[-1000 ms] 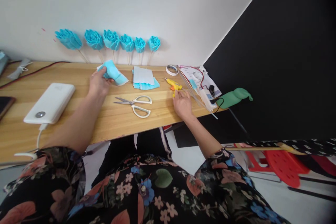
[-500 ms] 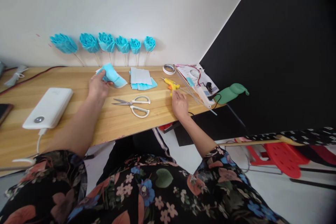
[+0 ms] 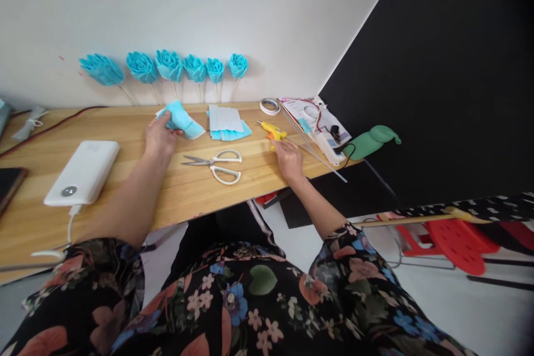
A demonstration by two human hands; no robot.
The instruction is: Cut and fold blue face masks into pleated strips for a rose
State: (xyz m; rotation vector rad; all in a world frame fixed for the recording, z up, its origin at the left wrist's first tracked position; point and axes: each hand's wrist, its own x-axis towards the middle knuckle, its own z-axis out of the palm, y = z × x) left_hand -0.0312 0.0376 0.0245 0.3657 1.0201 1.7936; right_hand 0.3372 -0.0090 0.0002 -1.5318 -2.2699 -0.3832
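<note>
My left hand grips a folded piece of light blue paper near the back of the wooden desk. On the desk's right part my right hand lies palm down, its fingertips touching the handle of a yellow glue gun. Between the two hands lie white-handled scissors. A stack of blue and white paper sheets sits behind the scissors.
Several blue paper roses on sticks lean on the wall. A white power bank and a dark phone lie at left. A tape roll, thin sticks, a packet and a green object are at the right end.
Both hands have stayed almost in place. The view has shifted slightly, and my right hand's fingers have edged a little closer to the glue gun.
</note>
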